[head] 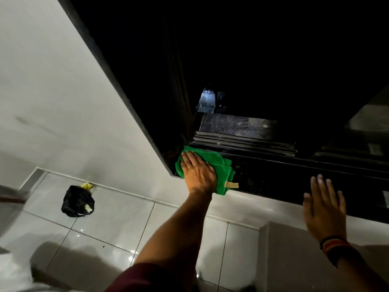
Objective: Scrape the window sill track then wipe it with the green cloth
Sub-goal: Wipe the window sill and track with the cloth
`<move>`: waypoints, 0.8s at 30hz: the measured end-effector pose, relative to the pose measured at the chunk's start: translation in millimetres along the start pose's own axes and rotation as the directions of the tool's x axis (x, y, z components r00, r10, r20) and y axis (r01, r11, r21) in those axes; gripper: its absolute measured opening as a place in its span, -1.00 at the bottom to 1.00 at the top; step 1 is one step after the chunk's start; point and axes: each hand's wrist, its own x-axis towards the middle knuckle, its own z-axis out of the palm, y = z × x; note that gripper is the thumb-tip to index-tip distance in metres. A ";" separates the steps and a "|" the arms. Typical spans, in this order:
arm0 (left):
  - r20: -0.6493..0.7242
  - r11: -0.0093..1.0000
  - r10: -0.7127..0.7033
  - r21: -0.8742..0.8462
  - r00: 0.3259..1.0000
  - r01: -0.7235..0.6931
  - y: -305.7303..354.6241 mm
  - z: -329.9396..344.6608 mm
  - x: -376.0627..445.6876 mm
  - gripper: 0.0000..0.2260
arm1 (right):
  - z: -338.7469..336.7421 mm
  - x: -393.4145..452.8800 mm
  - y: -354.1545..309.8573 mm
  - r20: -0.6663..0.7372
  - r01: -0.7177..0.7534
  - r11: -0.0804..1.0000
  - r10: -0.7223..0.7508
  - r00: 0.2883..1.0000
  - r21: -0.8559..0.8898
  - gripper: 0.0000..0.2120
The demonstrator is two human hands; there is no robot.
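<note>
A folded green cloth (223, 173) with a tan tag lies on the dark window sill (273, 182) at its left end, against the window frame. My left hand (197, 172) lies flat on top of the cloth, palm down, fingers pointing toward the corner. The metal track (244, 144) runs just beyond the cloth, ribbed and dark. My right hand (325, 204) rests flat with fingers spread at the sill's front edge, holding nothing. No scraper shows in view.
A black plastic bag (77, 201) with yellow scraps lies on the white tiled floor by the wall at left. The dark window opening (252, 60) fills the upper view. A pale ledge (294, 249) sits under my right hand.
</note>
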 end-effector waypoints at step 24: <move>0.053 0.977 0.017 0.210 0.998 -0.028 -16.4 -10.7 -26.2 -0.30 | -3.5 4.8 -4.9 0.069 -0.051 0.998 0.050 0.996 0.026 -0.36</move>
